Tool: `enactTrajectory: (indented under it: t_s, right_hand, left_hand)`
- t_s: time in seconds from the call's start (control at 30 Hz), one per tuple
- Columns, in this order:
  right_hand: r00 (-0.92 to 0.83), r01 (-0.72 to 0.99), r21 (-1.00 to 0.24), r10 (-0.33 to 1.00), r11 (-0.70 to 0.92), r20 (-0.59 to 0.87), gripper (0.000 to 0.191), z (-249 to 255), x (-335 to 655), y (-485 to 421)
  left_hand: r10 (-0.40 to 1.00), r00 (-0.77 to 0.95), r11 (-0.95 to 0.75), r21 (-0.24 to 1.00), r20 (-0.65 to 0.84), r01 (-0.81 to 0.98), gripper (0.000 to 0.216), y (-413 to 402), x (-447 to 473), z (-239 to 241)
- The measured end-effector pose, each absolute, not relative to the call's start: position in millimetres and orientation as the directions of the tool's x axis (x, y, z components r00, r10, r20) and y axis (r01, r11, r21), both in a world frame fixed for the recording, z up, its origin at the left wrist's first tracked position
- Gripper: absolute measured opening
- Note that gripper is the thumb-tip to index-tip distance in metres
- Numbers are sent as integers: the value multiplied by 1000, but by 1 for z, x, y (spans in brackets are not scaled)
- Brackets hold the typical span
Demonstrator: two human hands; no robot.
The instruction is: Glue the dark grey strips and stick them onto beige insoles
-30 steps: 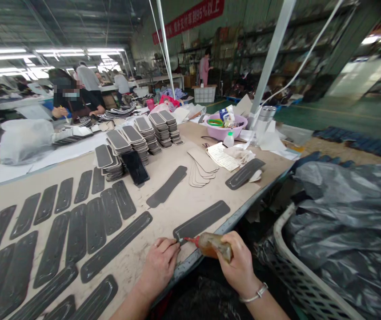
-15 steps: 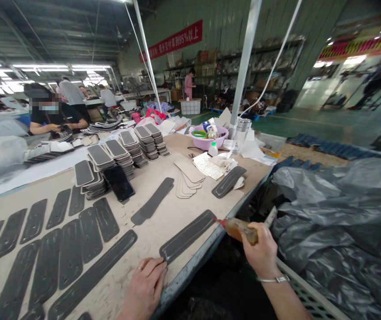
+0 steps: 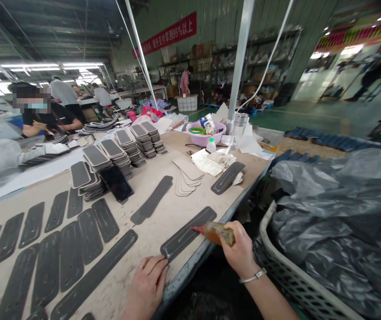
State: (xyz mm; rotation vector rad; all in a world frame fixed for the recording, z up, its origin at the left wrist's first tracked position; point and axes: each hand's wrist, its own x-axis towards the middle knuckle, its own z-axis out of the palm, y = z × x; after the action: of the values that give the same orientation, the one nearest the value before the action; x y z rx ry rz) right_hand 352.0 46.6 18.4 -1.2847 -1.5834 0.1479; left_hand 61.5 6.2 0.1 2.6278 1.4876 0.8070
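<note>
My right hand (image 3: pixel 239 250) is wrapped round a squeeze glue bottle (image 3: pixel 219 234) of cloudy amber plastic. Its red nozzle points left, with the tip at the surface of a long dark grey strip (image 3: pixel 178 235) with rounded ends. A thin shiny line of glue runs along that strip. At the strip's near end lies my left hand (image 3: pixel 148 282), fingers flat and fingertips touching its edge. Another dark strip with a glossy line (image 3: pixel 227 178) rests further right on the table. To the left, several dark pieces (image 3: pixel 45 269) with glossy trails lie in rows.
Stacks of grey pale-edged pieces (image 3: pixel 110 153) stand at the back, a black phone (image 3: pixel 117 183) leaning beside them. Fanned pale pieces (image 3: pixel 187 178), a notebook (image 3: pixel 206 162) and a purple basin (image 3: pixel 203 140) lie beyond. A plastic basket (image 3: pixel 293 262) with grey sheeting stands right. A masked co-worker sits opposite.
My right hand has brought the glue bottle leftwards, its nozzle going from the strip's far right end to about its middle. My left hand stays at the near end. The view has shifted slightly.
</note>
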Motion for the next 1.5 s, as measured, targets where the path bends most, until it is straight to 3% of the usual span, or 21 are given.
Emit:
enactTrajectory:
  t_s: [0.17, 0.4, 0.57, 0.9, 1.23, 1.4, 1.5]
  right_hand:
    - [189, 775, -542, 699, 325, 690, 13, 25, 384, 57]
    - [236, 741, -612, 747, 276, 622, 14, 19, 376, 47]
    - [407, 732, -668, 701, 134, 586, 20, 18, 393, 66]
    - [417, 731, -672, 700, 120, 579, 19, 15, 405, 80]
    - [468, 716, -695, 699, 58, 540, 31, 1, 404, 42]
    - [528, 568, -823, 757, 23, 385, 41, -1, 390, 30]
    - [608, 433, -898, 761, -78, 227, 46, -2, 392, 22]
  left_hand:
    - [807, 387, -536, 279, 446, 797, 20, 8, 59, -6]
    - [787, 401, -561, 273, 469, 782, 22, 12, 61, -10]
    - [777, 395, -563, 261, 491, 784, 21, 11, 64, -9]
    - [753, 397, -590, 269, 526, 761, 20, 14, 64, -3]
    - [794, 431, -583, 338, 428, 739, 22, 14, 59, -2]
    - [837, 463, -546, 373, 292, 750, 25, 18, 64, 14]
    - [787, 518, -611, 307, 335, 730, 22, 20, 66, 11]
